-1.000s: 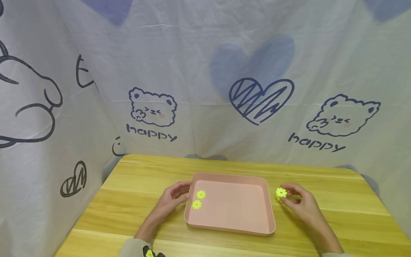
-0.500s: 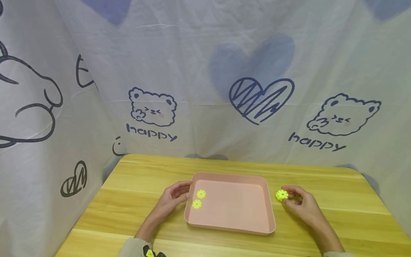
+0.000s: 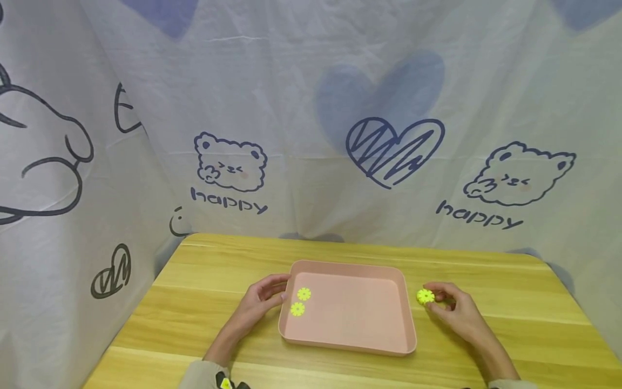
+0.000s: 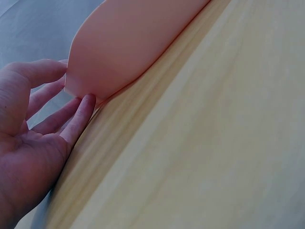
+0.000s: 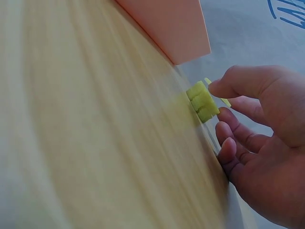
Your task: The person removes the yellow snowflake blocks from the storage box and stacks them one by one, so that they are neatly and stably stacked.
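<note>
Near the right side of the pink tray (image 3: pixel 350 346), my right hand (image 3: pixel 459 310) pinches a yellow snowflake disc (image 5: pixel 227 101) between thumb and fingers. That disc leans at the top of a small stack of yellow snowflake discs (image 5: pixel 202 101) standing on the table. In the right wrist view the thumb and fingers hide part of it. My left hand (image 3: pixel 259 297) rests its fingers against the outside of the tray's left wall, with the fingertips touching it in the left wrist view. Inside the tray, two yellow snowflake discs (image 3: pixel 304 294) lie flat near the left wall.
The tray sits on a wood-grain table (image 3: pixel 218 259). Behind and to the left hangs a pale cloth (image 3: pixel 301 135) printed with bears and hearts. The table's back edge runs along the cloth's foot.
The disc in my right hand has dropped slightly and tipped from facing the camera to lying flatter over the stack. My left hand and the tray stay in place.
</note>
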Action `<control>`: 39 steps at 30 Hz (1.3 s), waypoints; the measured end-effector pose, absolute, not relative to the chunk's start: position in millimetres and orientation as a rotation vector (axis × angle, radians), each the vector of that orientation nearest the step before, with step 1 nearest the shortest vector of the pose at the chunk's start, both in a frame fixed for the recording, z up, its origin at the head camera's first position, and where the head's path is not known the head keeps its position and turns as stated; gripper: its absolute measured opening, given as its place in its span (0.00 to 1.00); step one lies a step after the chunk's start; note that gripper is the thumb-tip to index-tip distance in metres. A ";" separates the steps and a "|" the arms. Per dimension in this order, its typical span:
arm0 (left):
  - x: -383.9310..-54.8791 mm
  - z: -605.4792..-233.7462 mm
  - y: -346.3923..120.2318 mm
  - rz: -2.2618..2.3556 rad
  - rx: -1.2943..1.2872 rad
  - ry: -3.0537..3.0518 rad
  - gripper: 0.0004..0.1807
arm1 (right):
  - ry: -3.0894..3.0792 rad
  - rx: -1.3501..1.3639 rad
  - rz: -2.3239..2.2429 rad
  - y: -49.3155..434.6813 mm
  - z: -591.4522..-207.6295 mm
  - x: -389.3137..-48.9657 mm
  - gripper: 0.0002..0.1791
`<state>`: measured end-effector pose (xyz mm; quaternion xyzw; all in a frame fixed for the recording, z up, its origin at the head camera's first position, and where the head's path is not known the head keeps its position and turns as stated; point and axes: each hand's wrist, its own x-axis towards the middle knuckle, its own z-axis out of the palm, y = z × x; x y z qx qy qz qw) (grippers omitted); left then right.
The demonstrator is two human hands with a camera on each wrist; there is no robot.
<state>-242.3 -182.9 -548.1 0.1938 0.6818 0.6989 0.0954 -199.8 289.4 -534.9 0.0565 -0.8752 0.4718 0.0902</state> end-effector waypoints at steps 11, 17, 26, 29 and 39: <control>-241.8 -546.9 -182.1 2.067 0.554 2.031 0.26 | -2.644 0.154 1.402 290.9 -535.3 -201.5 0.22; -242.0 -547.6 -181.6 2.068 0.550 2.037 0.26 | -2.639 0.162 1.419 291.1 -535.5 -201.6 0.21; -243.0 -547.2 -181.3 2.083 0.556 2.024 0.26 | -2.654 0.168 1.394 292.0 -536.3 -202.5 0.21; -243.3 -547.0 -181.4 2.085 0.560 2.020 0.26 | -2.654 0.174 1.386 292.0 -536.8 -203.1 0.21; -242.8 -548.0 -181.9 2.082 0.575 2.015 0.26 | -2.660 0.185 1.410 292.6 -537.1 -202.7 0.21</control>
